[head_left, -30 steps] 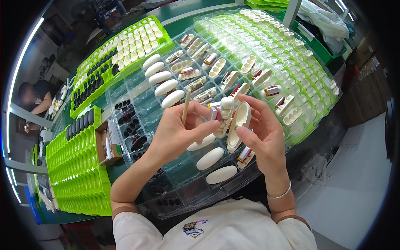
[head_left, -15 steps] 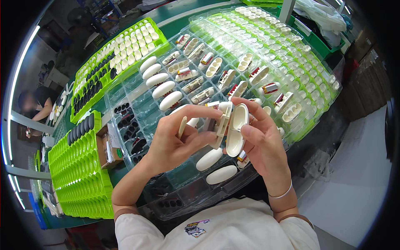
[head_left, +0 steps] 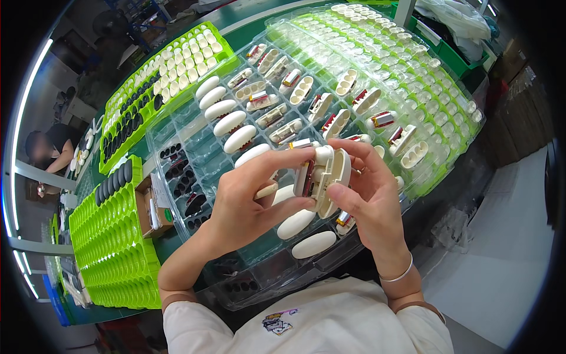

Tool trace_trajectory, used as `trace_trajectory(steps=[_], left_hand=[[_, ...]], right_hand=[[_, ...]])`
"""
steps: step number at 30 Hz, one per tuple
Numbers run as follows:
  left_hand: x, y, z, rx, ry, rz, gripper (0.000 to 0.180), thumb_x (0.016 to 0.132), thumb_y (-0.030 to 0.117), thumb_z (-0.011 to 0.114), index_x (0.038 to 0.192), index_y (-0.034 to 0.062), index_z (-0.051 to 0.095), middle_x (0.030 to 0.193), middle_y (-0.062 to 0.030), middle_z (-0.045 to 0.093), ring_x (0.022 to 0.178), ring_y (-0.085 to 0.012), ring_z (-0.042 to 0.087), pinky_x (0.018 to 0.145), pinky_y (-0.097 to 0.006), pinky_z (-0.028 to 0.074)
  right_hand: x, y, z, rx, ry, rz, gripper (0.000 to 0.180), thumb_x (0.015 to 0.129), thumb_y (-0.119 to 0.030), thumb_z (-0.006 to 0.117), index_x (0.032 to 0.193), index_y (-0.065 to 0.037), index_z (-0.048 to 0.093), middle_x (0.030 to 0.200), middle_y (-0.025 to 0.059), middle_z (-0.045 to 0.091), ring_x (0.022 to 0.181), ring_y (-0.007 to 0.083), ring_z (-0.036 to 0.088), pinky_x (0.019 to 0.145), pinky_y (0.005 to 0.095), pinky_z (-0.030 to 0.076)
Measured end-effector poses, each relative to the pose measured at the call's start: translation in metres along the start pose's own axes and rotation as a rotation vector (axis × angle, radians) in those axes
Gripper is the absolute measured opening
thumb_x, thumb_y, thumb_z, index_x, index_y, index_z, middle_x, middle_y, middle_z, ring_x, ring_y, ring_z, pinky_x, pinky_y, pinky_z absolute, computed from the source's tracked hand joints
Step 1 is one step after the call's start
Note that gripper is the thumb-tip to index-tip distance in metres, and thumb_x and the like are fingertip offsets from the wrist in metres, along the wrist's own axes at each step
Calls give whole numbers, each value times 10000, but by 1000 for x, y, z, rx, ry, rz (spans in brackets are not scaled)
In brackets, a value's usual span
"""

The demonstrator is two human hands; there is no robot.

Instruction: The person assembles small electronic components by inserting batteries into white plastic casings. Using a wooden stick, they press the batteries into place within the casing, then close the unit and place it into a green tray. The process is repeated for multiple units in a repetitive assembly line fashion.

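Observation:
Between the thumb and forefinger of my left hand [head_left: 233, 200] is a white plastic inner housing [head_left: 322, 158] with a dark red part on its left side. A small cream plastic piece [head_left: 266, 190] is tucked in that hand's curled fingers. My right hand [head_left: 377, 203] grips a white oval shell [head_left: 341, 171], its hollow side turned left toward the housing. The two parts meet along their edges; whether they are seated together I cannot tell. Below them, smooth white oval cases [head_left: 313, 245] lie in a clear compartment tray [head_left: 259, 251].
The tray also has white housings [head_left: 302, 90] with batteries and black pieces [head_left: 180, 177]. At the right, clear trays [head_left: 407, 82] cover green ones. Green trays [head_left: 112, 253] with black and cream pieces and a cardboard box [head_left: 154, 206] stand left. Another person [head_left: 56, 147] sits far left.
The housing in my left hand has come up against the shell, closing the gap between them. The shell has turned, so less of its hollow shows.

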State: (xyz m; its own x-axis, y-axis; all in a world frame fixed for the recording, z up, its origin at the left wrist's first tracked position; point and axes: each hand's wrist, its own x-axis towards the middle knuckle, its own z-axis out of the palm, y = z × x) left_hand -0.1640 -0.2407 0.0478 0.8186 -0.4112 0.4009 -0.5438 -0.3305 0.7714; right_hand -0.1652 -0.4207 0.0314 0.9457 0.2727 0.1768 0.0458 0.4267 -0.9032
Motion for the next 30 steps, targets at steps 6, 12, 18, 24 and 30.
trace_trajectory(steps=[6, 12, 18, 24, 30], left_hand=[[-1, 1, -1, -40, 17, 6, 502, 623, 49, 733, 1076, 13, 520, 969, -55, 559, 440, 31, 315, 365, -132, 210], [-2, 4, -2, -30, 28, -59, 503, 585, 63, 744, 1053, 64, 558, 880, -41, 586, 430, -15, 317, 376, -162, 240], [-4, -2, -2, -57, -17, -66, 536, 570, 106, 771, 1052, 19, 553, 903, -42, 572, 451, 28, 303, 372, -134, 204], [-6, -3, 1, -169, 29, -90, 531, 559, 115, 772, 1044, 45, 569, 865, -33, 542, 485, 3, 330, 396, -152, 235], [-2, 6, 7, 44, 138, 2, 526, 498, 182, 783, 991, 106, 617, 871, -66, 499, 783, -167, 474, 643, -271, 400]], right_hand=[[-2, -2, 4, -35, 1, -3, 456, 724, -3, 605, 1133, -16, 403, 990, 86, 535, 919, 120, 526, 709, 250, 499], [-1, -1, 2, 0, -22, 60, 482, 712, -39, 650, 1132, -12, 415, 978, 85, 543, 912, 127, 532, 727, 263, 488], [1, 14, -6, 216, -65, 101, 495, 690, -65, 684, 1120, -46, 439, 1030, 93, 515, 933, 158, 526, 771, 284, 461], [2, 13, 0, 431, -108, 191, 484, 694, -95, 690, 1101, -69, 429, 1066, 79, 477, 940, 152, 516, 785, 288, 451], [-4, 27, 11, 549, -123, 162, 431, 843, -225, 517, 1179, -98, 280, 1066, 64, 415, 948, 121, 475, 754, 270, 439]])
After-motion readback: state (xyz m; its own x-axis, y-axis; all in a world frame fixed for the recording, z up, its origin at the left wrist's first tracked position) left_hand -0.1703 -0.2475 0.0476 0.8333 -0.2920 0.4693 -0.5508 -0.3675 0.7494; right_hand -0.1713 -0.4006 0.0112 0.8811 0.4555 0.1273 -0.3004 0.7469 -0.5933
